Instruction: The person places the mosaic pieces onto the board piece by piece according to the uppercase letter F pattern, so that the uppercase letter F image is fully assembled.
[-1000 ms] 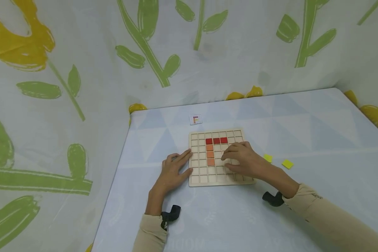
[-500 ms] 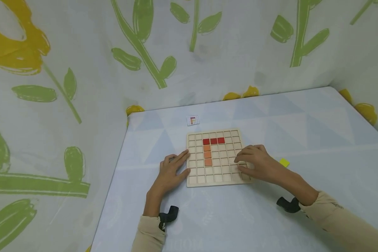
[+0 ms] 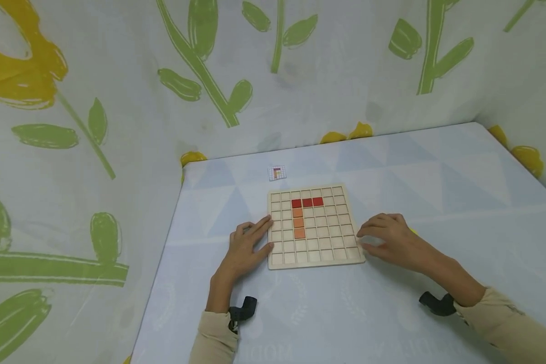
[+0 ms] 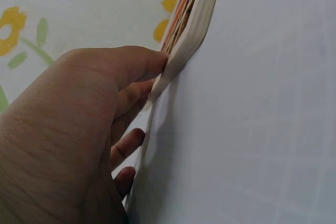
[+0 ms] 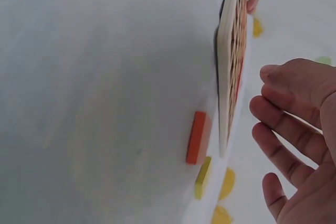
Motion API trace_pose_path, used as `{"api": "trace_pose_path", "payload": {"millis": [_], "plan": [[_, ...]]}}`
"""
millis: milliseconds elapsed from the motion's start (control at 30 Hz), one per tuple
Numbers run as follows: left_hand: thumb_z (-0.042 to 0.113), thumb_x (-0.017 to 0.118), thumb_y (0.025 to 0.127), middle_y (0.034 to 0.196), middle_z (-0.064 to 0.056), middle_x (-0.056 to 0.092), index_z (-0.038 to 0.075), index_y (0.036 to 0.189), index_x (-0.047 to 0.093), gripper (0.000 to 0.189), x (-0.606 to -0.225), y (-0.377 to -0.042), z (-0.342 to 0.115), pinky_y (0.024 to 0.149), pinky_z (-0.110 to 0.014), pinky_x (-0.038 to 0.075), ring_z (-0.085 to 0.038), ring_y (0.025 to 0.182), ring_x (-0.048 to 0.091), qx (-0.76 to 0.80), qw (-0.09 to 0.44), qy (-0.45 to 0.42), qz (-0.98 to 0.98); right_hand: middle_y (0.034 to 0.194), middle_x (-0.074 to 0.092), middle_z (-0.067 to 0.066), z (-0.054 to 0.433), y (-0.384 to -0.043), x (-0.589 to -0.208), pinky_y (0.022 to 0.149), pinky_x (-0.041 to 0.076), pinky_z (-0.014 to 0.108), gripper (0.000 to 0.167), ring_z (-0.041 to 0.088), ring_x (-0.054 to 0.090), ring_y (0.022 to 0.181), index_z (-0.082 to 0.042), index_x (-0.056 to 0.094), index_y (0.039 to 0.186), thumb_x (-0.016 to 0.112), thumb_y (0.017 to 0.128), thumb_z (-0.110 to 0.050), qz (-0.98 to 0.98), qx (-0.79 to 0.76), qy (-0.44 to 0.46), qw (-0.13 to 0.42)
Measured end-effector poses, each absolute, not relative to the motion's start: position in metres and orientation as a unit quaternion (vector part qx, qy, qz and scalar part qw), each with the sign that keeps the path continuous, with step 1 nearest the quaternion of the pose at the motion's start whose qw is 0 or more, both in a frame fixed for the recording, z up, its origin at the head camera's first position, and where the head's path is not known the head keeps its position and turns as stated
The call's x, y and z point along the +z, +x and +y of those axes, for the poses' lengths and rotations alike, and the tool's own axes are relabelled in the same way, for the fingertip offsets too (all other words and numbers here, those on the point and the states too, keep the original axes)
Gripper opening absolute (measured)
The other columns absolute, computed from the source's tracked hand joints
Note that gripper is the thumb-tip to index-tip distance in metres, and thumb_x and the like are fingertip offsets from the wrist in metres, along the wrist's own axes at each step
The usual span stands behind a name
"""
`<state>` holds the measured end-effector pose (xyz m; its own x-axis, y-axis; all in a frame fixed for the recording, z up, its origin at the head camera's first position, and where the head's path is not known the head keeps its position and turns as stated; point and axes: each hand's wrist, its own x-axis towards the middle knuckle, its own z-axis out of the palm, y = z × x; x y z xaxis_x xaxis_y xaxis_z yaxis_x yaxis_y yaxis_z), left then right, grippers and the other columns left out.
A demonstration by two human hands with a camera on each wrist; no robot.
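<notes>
A wooden grid board [image 3: 329, 258] lies on the table, bearing three red tiles [image 3: 307, 202] in a row. Three orange tiles [image 3: 298, 222] run down in a column below the leftmost red one. My left hand [image 3: 245, 252] rests against the board's left edge; the left wrist view has its thumb on the rim. Beyond the right edge hovers my right hand [image 3: 393, 242], fingers loosely bent and holding nothing. In the right wrist view a red-orange block [image 5: 197, 138] and a yellow block [image 5: 203, 178] lie on the table beside the board; in the head view the hand hides most of them.
A small card [image 3: 277, 173] with a coloured grid pattern lies behind the board. Black wrist mounts [image 3: 437, 304] project from both wrists. The pale patterned table [image 3: 336, 313] meets a fabric wall [image 3: 355, 76] printed with leaves and flowers at the back and left.
My right hand has moved right, from over the board's cells to past its right edge, and now covers the yellow pieces more. The left hand stays at the left edge; the tiles have not changed.
</notes>
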<state>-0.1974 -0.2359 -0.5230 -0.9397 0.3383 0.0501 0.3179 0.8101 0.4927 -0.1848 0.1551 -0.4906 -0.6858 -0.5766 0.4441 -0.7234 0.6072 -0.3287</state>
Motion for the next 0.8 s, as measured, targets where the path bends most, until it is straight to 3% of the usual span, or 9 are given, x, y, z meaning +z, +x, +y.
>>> {"api": "trace_pose_path", "payload": {"millis": [700,800], "plan": [[0.042,0.056,0.098,0.159,0.019,0.031,0.029,0.155,0.040,0.060,-0.522,-0.197,-0.236,0.106,-0.053,0.021,-0.025,0.134,0.032,0.271,0.019,0.170,0.947,0.098,0.069,-0.003,0.187,-0.175,-0.499,0.081,0.035,0.046,0.030,0.021,0.060,0.094,-0.015,0.076,0.093,0.088,0.067,-0.005,-0.884,0.237,0.366,0.166],[0.042,0.056,0.098,0.159,0.020,0.030,0.030,0.155,0.040,0.060,-0.522,-0.198,-0.236,0.106,-0.052,0.021,-0.025,0.134,0.032,0.269,0.021,0.170,0.948,0.096,0.069,-0.004,0.190,-0.175,-0.502,0.080,0.035,0.046,0.012,0.021,0.060,0.093,-0.016,0.076,0.092,0.083,0.082,-0.018,-0.876,0.248,0.375,0.177]]}}
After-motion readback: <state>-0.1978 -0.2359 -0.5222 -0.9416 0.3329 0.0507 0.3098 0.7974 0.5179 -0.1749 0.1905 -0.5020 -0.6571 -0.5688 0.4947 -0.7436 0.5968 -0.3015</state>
